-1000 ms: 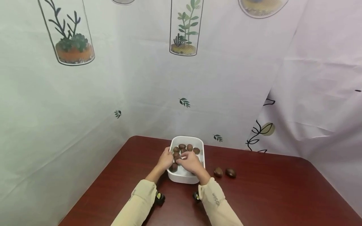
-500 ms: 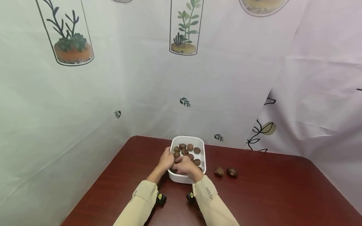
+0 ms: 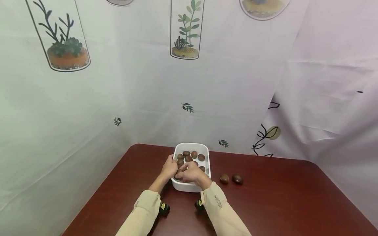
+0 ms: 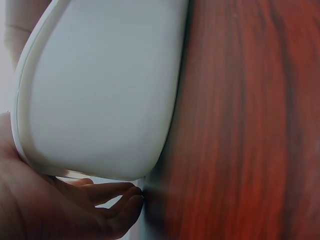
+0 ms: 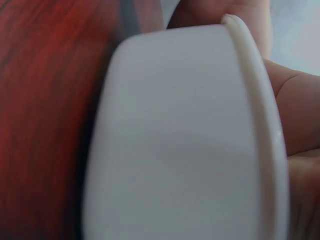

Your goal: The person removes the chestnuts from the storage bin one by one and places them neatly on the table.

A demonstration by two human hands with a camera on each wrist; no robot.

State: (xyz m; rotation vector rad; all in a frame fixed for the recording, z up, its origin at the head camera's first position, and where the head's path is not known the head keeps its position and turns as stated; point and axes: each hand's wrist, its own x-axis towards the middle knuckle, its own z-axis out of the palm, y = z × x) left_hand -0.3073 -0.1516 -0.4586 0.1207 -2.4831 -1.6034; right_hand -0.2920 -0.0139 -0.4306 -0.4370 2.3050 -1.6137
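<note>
At the bench's far edge: white tub point(image 3: 191, 186) holding brown chestnuts point(image 3: 189, 158).
Left hand point(image 3: 169, 167): on the tub's left rim — fingers point(image 4: 112, 191) curled against its wall.
Right hand point(image 3: 190, 172): over the tub's near end — grip cannot be told.
Right of the tub: 2 loose chestnuts point(image 3: 231, 179) on the bench point(image 3: 280, 200).

The counter point(image 3: 280, 196) was a dark reddish brown with wood grain. On it, the tub point(image 3: 189, 186) was plain white, and the nuts point(image 3: 190, 156) inside it were glossy brown. Just right of the tub, two more nuts point(image 3: 231, 179) were the same dark brown. The sleeves point(image 3: 218, 213) below the tub were beige. Behind the tub, the curtain point(image 3: 118, 98) was pale white, printed with green plants in outlined jars holding orange soil, plus small dark leaf sprigs.
</note>
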